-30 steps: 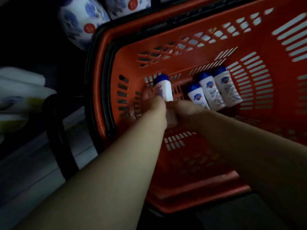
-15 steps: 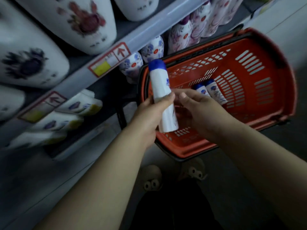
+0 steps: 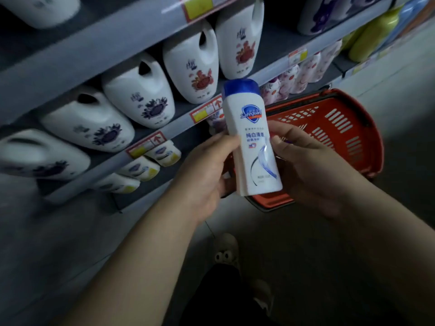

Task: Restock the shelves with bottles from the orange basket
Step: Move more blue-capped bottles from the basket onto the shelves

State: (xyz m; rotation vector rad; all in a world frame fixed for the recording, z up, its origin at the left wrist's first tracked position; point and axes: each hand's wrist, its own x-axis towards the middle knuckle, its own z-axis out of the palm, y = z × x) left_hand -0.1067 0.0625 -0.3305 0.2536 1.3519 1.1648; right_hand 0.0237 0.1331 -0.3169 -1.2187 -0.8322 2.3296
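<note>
1. A dim shop aisle: grey shelves [image 3: 98,161] carry white flowered jugs [image 3: 138,100].
2. A white, blue-capped bottle [image 3: 253,142] reading "Safeguard" is held upright, in view over the orange basket [image 3: 341,128].
3. The left hand [image 3: 207,175] grips it; the right hand [image 3: 310,165] curls its fingers [image 3: 288,136] against the other side.

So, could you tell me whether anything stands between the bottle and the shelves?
Nothing visible does: the left hand and right hand hold the bottle in open air before the shelves. White jugs crowd the level behind it.
</note>
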